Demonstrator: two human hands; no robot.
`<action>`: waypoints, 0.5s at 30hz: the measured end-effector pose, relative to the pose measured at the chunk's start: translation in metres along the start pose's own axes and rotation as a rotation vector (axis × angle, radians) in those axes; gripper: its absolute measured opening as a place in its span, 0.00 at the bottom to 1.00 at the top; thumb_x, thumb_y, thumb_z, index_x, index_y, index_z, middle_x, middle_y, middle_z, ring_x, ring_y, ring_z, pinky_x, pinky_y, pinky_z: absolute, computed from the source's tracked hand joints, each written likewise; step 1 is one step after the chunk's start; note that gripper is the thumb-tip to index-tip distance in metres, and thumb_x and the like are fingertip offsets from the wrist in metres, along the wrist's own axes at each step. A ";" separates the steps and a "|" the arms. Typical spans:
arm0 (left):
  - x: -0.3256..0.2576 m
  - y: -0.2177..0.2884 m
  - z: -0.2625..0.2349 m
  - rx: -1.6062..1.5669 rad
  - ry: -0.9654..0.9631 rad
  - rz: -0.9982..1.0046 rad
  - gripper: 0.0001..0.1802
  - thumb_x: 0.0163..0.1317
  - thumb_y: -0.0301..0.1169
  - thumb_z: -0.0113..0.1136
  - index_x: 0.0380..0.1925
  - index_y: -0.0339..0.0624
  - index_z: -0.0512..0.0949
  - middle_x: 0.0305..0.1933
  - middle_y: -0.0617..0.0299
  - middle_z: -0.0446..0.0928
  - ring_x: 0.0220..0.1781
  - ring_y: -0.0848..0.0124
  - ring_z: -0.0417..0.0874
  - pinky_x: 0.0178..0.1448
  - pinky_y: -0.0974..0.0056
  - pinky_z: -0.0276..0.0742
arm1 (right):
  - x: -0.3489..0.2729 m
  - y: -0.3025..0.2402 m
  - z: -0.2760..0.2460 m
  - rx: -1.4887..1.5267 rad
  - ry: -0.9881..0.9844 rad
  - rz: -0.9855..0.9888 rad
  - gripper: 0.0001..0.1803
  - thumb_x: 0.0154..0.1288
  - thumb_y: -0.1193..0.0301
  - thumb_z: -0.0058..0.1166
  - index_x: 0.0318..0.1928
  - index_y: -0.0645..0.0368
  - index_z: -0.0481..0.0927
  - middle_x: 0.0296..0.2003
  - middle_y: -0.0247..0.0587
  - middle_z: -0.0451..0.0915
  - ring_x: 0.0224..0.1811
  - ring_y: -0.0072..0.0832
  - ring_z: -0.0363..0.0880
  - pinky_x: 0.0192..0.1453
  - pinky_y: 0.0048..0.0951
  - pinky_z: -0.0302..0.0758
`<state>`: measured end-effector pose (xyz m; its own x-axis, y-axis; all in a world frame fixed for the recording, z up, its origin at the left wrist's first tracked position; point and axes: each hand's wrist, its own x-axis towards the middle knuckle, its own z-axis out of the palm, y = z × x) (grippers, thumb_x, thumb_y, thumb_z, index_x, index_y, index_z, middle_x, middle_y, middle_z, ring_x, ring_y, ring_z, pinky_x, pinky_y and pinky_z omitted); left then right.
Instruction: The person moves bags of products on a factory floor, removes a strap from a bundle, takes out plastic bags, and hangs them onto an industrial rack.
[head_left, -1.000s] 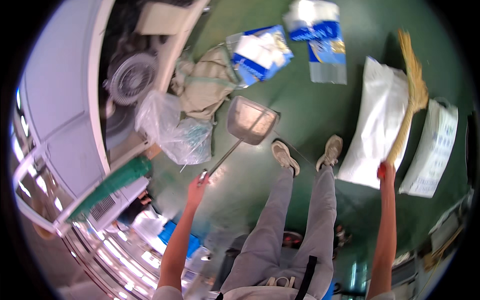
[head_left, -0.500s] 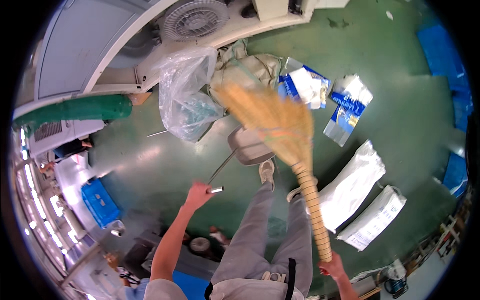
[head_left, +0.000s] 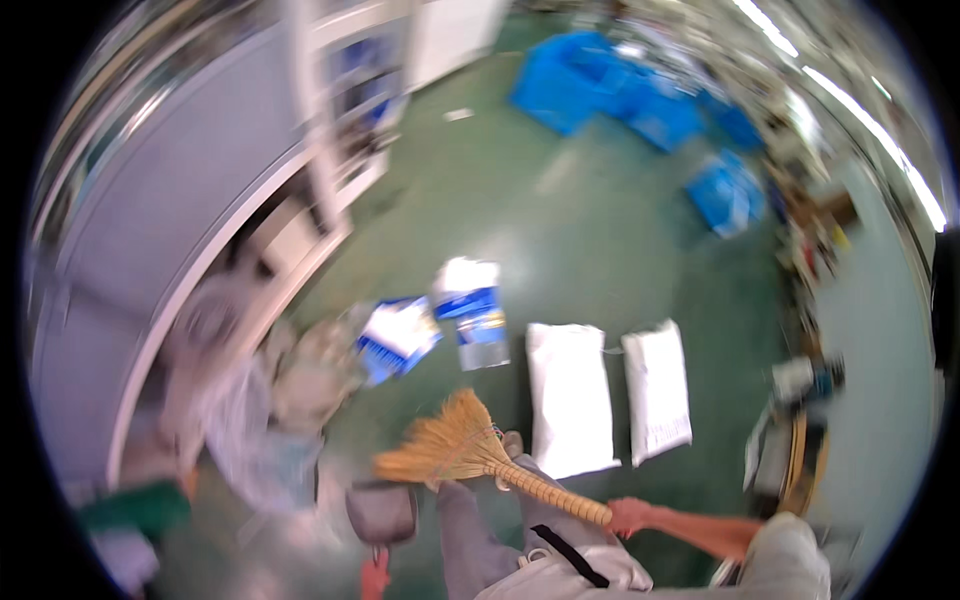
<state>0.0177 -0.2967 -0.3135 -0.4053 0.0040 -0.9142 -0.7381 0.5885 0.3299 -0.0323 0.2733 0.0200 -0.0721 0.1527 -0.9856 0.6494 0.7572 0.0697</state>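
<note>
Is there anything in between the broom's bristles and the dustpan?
Nothing that I can see. The right grip holds the broom, and its bristles show just above the dustpan in the picture. The nearest trouser leg is to the dustpan's right, not between them.

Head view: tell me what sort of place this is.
Probably a workshop or storeroom, judging by the plain green floor, the full white sacks lying on it and the long strip lights.
</note>
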 end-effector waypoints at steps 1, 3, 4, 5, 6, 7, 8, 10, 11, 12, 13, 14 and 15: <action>0.014 0.012 -0.012 0.130 -0.014 0.027 0.34 0.58 0.63 0.49 0.21 0.38 0.74 0.14 0.57 0.72 0.17 0.62 0.75 0.24 0.56 0.68 | 0.012 0.022 0.002 0.061 -0.013 0.008 0.16 0.46 0.59 0.60 0.26 0.61 0.79 0.19 0.37 0.81 0.17 0.25 0.80 0.22 0.28 0.79; 0.020 0.077 -0.027 0.408 0.014 0.147 0.34 0.58 0.63 0.49 0.24 0.38 0.74 0.17 0.57 0.73 0.19 0.61 0.76 0.25 0.56 0.69 | 0.017 0.037 0.001 0.095 0.029 0.019 0.15 0.47 0.61 0.58 0.22 0.62 0.80 0.19 0.37 0.80 0.18 0.26 0.81 0.23 0.28 0.80; 0.023 0.101 -0.036 0.506 0.026 0.211 0.34 0.58 0.63 0.49 0.25 0.38 0.74 0.18 0.56 0.74 0.20 0.61 0.77 0.26 0.55 0.70 | 0.022 0.040 0.001 0.144 0.066 0.020 0.15 0.47 0.61 0.58 0.23 0.63 0.79 0.18 0.38 0.80 0.18 0.26 0.81 0.23 0.28 0.80; 0.029 0.120 -0.040 0.586 0.026 0.271 0.34 0.57 0.63 0.49 0.26 0.39 0.74 0.19 0.56 0.74 0.21 0.60 0.77 0.27 0.55 0.70 | 0.022 0.042 0.008 0.161 0.136 0.009 0.14 0.46 0.64 0.58 0.25 0.64 0.80 0.17 0.39 0.79 0.17 0.27 0.80 0.23 0.28 0.80; 0.031 0.138 -0.046 0.651 0.026 0.329 0.33 0.57 0.63 0.49 0.27 0.39 0.73 0.21 0.55 0.75 0.22 0.60 0.77 0.28 0.55 0.71 | 0.016 0.043 0.011 0.132 0.237 -0.027 0.14 0.46 0.64 0.58 0.26 0.65 0.80 0.17 0.39 0.79 0.17 0.28 0.80 0.23 0.28 0.80; 0.031 0.153 -0.046 0.713 0.002 0.383 0.33 0.57 0.63 0.49 0.28 0.39 0.73 0.22 0.55 0.75 0.23 0.60 0.78 0.29 0.55 0.71 | 0.005 0.048 0.016 0.164 0.278 0.012 0.14 0.46 0.64 0.58 0.26 0.65 0.80 0.17 0.39 0.80 0.17 0.28 0.81 0.24 0.29 0.81; 0.031 0.162 -0.040 0.765 -0.036 0.430 0.33 0.57 0.63 0.49 0.30 0.39 0.73 0.23 0.55 0.76 0.24 0.59 0.78 0.29 0.54 0.72 | -0.002 0.057 0.029 0.132 0.369 0.063 0.15 0.45 0.63 0.59 0.27 0.64 0.81 0.17 0.39 0.80 0.18 0.28 0.81 0.25 0.29 0.81; 0.029 0.172 -0.027 0.848 -0.114 0.494 0.33 0.57 0.63 0.49 0.32 0.39 0.73 0.26 0.54 0.77 0.26 0.59 0.79 0.31 0.54 0.73 | -0.008 0.081 0.056 0.236 0.319 0.097 0.18 0.47 0.60 0.58 0.32 0.64 0.79 0.20 0.41 0.81 0.20 0.30 0.82 0.27 0.31 0.81; 0.034 0.176 -0.025 0.890 -0.130 0.531 0.33 0.57 0.63 0.49 0.33 0.39 0.73 0.27 0.53 0.77 0.27 0.58 0.80 0.32 0.53 0.73 | -0.003 0.084 0.063 0.297 0.337 0.124 0.18 0.47 0.60 0.58 0.32 0.63 0.79 0.20 0.41 0.81 0.19 0.29 0.82 0.27 0.30 0.81; 0.033 0.173 -0.025 0.924 -0.142 0.544 0.33 0.57 0.63 0.49 0.34 0.39 0.73 0.29 0.53 0.78 0.28 0.58 0.80 0.32 0.53 0.74 | 0.001 0.089 0.073 0.374 0.328 0.112 0.18 0.48 0.59 0.58 0.31 0.63 0.79 0.19 0.40 0.80 0.19 0.29 0.81 0.26 0.30 0.80; 0.032 0.171 -0.022 0.964 -0.154 0.562 0.34 0.57 0.63 0.49 0.36 0.39 0.73 0.30 0.53 0.78 0.29 0.58 0.80 0.33 0.53 0.74 | 0.004 0.094 0.081 0.442 0.320 0.103 0.18 0.48 0.58 0.58 0.30 0.63 0.80 0.19 0.39 0.80 0.18 0.28 0.81 0.26 0.29 0.80; 0.033 0.167 -0.033 1.005 -0.141 0.568 0.34 0.57 0.63 0.49 0.37 0.39 0.73 0.31 0.52 0.79 0.30 0.57 0.81 0.34 0.53 0.75 | 0.012 0.087 0.077 0.487 0.305 0.074 0.18 0.48 0.58 0.58 0.29 0.62 0.80 0.18 0.38 0.80 0.18 0.27 0.81 0.25 0.28 0.80; 0.031 0.156 -0.051 1.051 -0.123 0.565 0.34 0.56 0.63 0.49 0.38 0.39 0.73 0.33 0.52 0.79 0.31 0.57 0.81 0.35 0.52 0.75 | 0.015 0.077 0.072 0.501 0.289 0.061 0.18 0.49 0.57 0.58 0.27 0.62 0.80 0.17 0.38 0.79 0.18 0.27 0.80 0.24 0.28 0.79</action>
<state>-0.1374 -0.2462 -0.2779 -0.4336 0.5182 -0.7372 0.3520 0.8505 0.3907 0.0709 0.2887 -0.0004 -0.1811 0.4068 -0.8954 0.9330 0.3590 -0.0256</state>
